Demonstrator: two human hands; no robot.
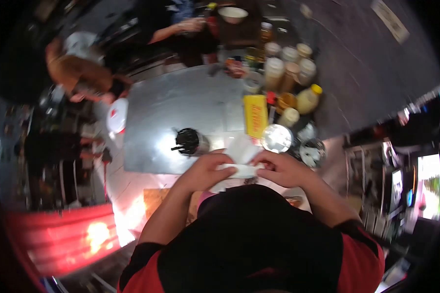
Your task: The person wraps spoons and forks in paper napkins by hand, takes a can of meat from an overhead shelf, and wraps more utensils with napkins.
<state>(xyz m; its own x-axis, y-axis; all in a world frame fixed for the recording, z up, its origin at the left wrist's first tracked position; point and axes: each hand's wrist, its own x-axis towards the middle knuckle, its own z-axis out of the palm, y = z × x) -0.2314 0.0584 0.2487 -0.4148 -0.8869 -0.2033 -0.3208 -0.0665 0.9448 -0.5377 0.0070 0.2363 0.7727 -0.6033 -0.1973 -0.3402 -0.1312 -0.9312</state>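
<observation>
A thin white sheet (242, 149), which looks like paper or a napkin, is stretched between my two hands close to my chest. My left hand (208, 170) pinches its left side between thumb and fingers. On the other side, my right hand (284, 168) grips the sheet with curled fingers. Part of the sheet stands up beyond the hands, and a folded-looking strip lies between the thumbs. Just past my right hand is a round shiny metal bowl or lid (277, 138). A dark container with black handles or sticks (187, 141) stands beyond my left hand.
A metal worktop (176, 97) spreads ahead. On its right are a yellow box (255, 116), several sauce bottles (274, 73) and a yellow-capped bottle (308, 99). Co-workers stand at the left (78, 73) and far side; a white-and-red round object (117, 115) sits at the left edge.
</observation>
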